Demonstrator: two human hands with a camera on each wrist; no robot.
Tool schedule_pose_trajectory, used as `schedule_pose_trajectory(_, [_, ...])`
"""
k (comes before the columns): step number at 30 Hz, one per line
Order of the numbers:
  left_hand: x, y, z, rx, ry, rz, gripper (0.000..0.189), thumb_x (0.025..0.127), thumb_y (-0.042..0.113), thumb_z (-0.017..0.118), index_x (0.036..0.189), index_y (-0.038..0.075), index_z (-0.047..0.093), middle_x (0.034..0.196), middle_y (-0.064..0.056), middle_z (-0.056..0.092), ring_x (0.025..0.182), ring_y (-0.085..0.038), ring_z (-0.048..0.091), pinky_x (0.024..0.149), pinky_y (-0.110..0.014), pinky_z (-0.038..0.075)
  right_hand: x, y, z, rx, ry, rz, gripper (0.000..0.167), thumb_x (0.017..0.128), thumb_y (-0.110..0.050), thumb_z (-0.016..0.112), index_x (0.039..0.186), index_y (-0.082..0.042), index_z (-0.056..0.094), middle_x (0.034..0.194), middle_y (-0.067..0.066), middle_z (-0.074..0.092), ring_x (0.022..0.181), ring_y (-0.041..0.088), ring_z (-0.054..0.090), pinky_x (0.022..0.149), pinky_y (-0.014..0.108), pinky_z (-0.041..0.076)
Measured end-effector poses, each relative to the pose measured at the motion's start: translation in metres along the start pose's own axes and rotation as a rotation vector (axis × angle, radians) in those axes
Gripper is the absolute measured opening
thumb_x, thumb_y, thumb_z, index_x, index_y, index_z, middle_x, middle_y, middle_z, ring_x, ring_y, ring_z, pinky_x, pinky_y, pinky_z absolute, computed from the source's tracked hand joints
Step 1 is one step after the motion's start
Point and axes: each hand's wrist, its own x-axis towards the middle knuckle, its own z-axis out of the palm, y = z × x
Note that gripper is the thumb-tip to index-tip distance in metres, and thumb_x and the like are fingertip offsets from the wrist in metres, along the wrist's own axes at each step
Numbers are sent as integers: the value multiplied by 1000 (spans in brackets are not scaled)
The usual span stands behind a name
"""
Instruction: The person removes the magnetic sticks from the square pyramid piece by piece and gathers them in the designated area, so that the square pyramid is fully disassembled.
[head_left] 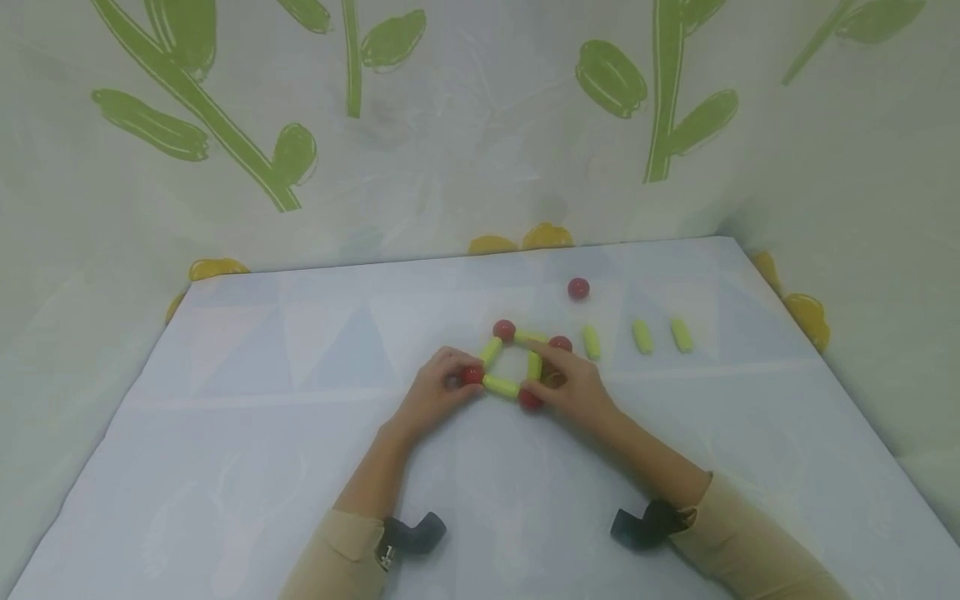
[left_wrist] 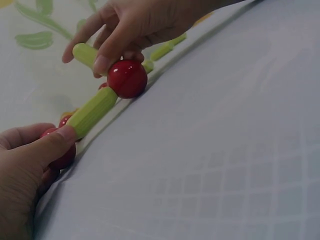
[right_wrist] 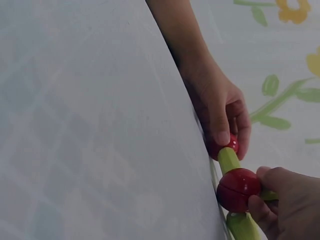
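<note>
Four-sided on the table lies a ring of yellow-green rods joined by red balls. My left hand (head_left: 438,390) holds the ring's left red ball (head_left: 472,374) between thumb and fingers. From that ball a near rod (head_left: 501,386) runs to the near red ball (head_left: 531,401). My right hand (head_left: 583,387) pinches the right-side rod (head_left: 534,365) beside the near ball, its index finger reaching toward the far rod (head_left: 529,337). At the far corner sits another red ball (head_left: 504,331); the right corner ball (head_left: 560,342) is partly hidden behind the right hand.
A loose red ball (head_left: 578,288) lies behind the ring. Several loose yellow-green rods, among them one close by (head_left: 592,342) and one farthest right (head_left: 681,334), lie to its right. The table (head_left: 247,467) meets a wall covering (head_left: 465,150) with leaf patterns.
</note>
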Motion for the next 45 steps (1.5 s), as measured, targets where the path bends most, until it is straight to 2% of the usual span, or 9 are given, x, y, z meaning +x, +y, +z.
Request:
schedule_pose_trajectory(4, [1,1,0,11,7,4,32,79,17,76,109,20,66,103,7,56,96,-7,55,86,-25,51,0,2,2,-41,55,-155,54,75,-7,78,125,-5,59,85,4,59,75,15,59,68,25,56])
schedule_pose_trajectory(8, [1,3,-2,16,5,-5,32,79,16,76,109,20,66,103,7,56,96,-8,55,84,-24,51,1,6,3,-102,128,-213,54,74,-6,79,124,-4,60,86,6,61,75,16,59,66,24,56])
schedule_pose_trajectory(11, [1,5,-2,10,-3,-16,32,79,16,76,110,21,66,103,8,56,96,-8,55,84,-24,51,3,5,-2,-31,138,-99,58,76,-9,78,129,-6,56,93,8,63,77,16,62,69,22,55])
schedule_pose_trajectory(17, [2,4,-2,-8,-12,-9,32,80,15,75,110,20,66,103,7,56,97,-8,55,87,-25,51,15,-2,-24,363,59,302,61,84,-14,72,137,-11,43,117,12,55,82,16,66,68,24,56])
schedule_pose_trajectory(21, [2,4,-2,-15,-16,-6,33,80,15,75,111,21,65,104,7,56,97,-8,56,86,-25,51,19,0,-37,437,48,356,57,86,-16,69,136,-8,41,130,14,49,78,14,67,66,24,55])
schedule_pose_trajectory(25, [2,4,-1,-17,-21,-34,33,80,16,75,111,22,66,103,9,55,97,-7,55,86,-25,51,20,4,-49,396,29,388,55,87,-22,68,137,-13,46,136,10,47,80,16,66,71,22,53])
schedule_pose_trajectory(34, [1,2,1,-21,-19,-27,33,80,16,75,110,22,66,103,9,55,96,-7,55,86,-25,51,18,3,-59,502,-91,290,54,87,-7,66,137,-12,47,138,13,49,108,25,62,80,23,54])
schedule_pose_trajectory(40, [0,3,1,-27,-16,-27,32,80,16,76,110,23,66,103,9,55,96,-7,55,86,-25,52,10,12,-77,326,-102,219,61,82,-11,73,137,-12,46,132,8,49,89,8,63,77,19,54])
schedule_pose_trajectory(45, [0,4,0,-25,-12,-19,32,79,14,76,109,22,66,103,8,56,95,-8,56,85,-24,52,3,28,-99,241,-53,101,55,83,-4,70,133,-4,48,129,8,52,95,4,59,86,13,48])
